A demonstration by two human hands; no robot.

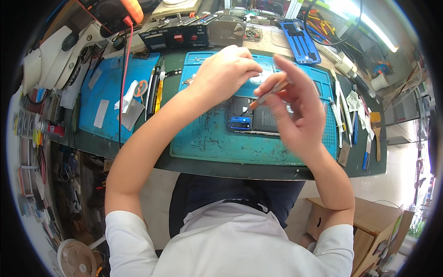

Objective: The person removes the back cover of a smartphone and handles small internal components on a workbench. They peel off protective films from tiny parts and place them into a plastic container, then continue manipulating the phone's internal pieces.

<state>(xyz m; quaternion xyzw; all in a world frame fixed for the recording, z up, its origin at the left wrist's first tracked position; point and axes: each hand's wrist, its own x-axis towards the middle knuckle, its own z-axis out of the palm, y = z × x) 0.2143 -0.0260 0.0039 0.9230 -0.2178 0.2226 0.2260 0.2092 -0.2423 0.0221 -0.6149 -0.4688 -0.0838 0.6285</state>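
An opened smartphone [265, 121] lies on the blue-green repair mat [217, 147], its dark battery and blue camera part showing. Above its right half my right hand [302, 111] is closed around a slim grey-and-orange tool [270, 92], smeared by motion, so its exact kind is unclear. The tool slants down and left over the phone. Farther back, my left hand [228, 71] hovers over the mat's tray end with its fingers curled and pressed together. Whatever may be between those fingertips cannot be made out. A round whitish spot [260, 79] shows on the mat between both hands.
A blue phone frame [300, 41] leans at the back right. Several pens and tools lie right of the mat, with a wooden brush [376, 131]. On the left are a blue sheet [99, 104], a multimeter [110, 14] with hanging leads, and a yellow-handled knife [159, 90].
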